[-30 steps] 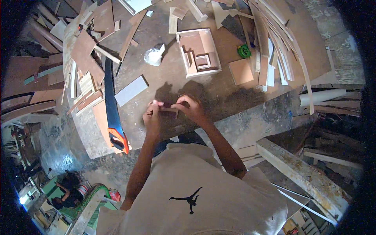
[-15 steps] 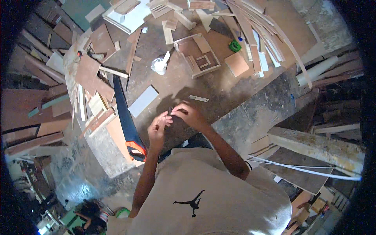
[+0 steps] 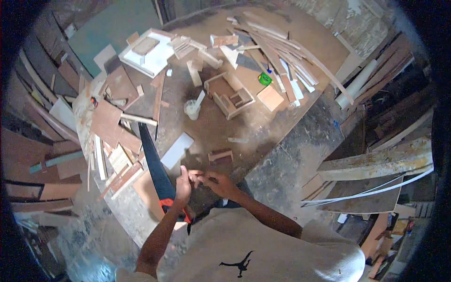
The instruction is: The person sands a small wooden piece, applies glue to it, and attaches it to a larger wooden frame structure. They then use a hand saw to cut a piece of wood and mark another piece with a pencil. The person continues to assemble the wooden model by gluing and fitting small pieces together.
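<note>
Close to my body, over the near edge of the worktable, my left hand [image 3: 185, 184] and my right hand [image 3: 218, 184] meet at the fingertips. Both have curled, pinching fingers; anything between them is too small to make out. Just beyond the hands lies a small reddish-brown wood piece with a pale edge [image 3: 221, 157]. A flat white board [image 3: 177, 150] rests to its left, and a short pale strip [image 3: 237, 140] farther off. The handsaw [image 3: 156, 162], with its dark blade and orange-black handle, lies left of my left hand, its handle partly behind my forearm.
Farther back stand an open wooden box frame [image 3: 229, 95] and a white cup [image 3: 191, 109] with a flat stick in it. A green tape measure [image 3: 264, 79] sits by a square wood piece [image 3: 270, 98]. Scrap wood [image 3: 115, 124] is piled at left, long strips [image 3: 277, 44] at far right.
Both hands have drawn back toward my body, still together at the fingertips. The view has shifted, and the small reddish-brown wood piece now shows beyond the hands.
</note>
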{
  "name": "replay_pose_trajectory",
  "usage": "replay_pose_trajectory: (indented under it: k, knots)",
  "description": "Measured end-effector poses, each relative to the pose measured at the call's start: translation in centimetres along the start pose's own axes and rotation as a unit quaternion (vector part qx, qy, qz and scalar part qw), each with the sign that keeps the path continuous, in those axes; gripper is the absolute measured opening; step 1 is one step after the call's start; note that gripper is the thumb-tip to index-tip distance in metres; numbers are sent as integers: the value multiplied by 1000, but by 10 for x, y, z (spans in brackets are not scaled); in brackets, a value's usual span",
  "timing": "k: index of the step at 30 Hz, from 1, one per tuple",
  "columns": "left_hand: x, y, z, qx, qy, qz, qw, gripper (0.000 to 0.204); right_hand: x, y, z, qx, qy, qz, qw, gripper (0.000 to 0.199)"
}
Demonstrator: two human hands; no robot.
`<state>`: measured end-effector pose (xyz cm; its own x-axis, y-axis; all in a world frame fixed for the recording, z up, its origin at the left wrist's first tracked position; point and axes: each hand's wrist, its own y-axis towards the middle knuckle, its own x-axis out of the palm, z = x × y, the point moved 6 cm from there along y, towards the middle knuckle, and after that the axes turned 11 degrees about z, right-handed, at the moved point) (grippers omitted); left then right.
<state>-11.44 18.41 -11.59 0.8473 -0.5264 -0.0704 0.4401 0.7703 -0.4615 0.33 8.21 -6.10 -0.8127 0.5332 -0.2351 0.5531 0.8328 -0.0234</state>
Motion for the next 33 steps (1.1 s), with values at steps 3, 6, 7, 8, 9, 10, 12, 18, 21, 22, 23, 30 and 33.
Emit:
replay_pose_trajectory:
  k: [3,6,7,8,9,10,12,18,21,22,23,30,33]
  knots:
    - [14,23,31,80,10,-73,994,72,5,7,11,-30,-9,-13,999,26]
    - [27,52,35,170,9,-112,979,60,5,34,29,-114,-11,27,993,22]
    - [27,61,29,194,-22,-95,976,59,2,43,18,-136,-16,35,990,20]
    - [26,62,23,209,-52,-81,973,58,-1,45,10,-151,-21,43,987,19]
    - [22,66,14,192,-55,-85,976,57,-6,48,4,-161,7,68,985,19]
    - [24,58,13,190,-88,-70,975,56,-14,48,2,-165,29,97,981,19]
    - [30,34,14,178,-149,-51,971,56,-20,42,7,-147,34,106,983,17]
    - [21,-6,-26,66,-158,-77,982,60,-24,3,44,-118,-26,10,993,18]
    - [4,-11,-35,22,-91,-33,995,65,-24,-4,48,17,41,-19,999,22]
    - [2,-13,-40,-12,-99,-25,995,65,-27,-2,43,35,37,-14,999,23]
    - [-1,-10,-46,-10,-130,-37,991,64,-29,-1,42,53,34,-10,998,24]
    - [22,-18,-10,152,-224,-62,961,70,-9,9,50,36,-20,99,994,26]
    - [30,-16,-5,120,-295,-105,942,68,8,7,29,-41,-60,115,991,30]
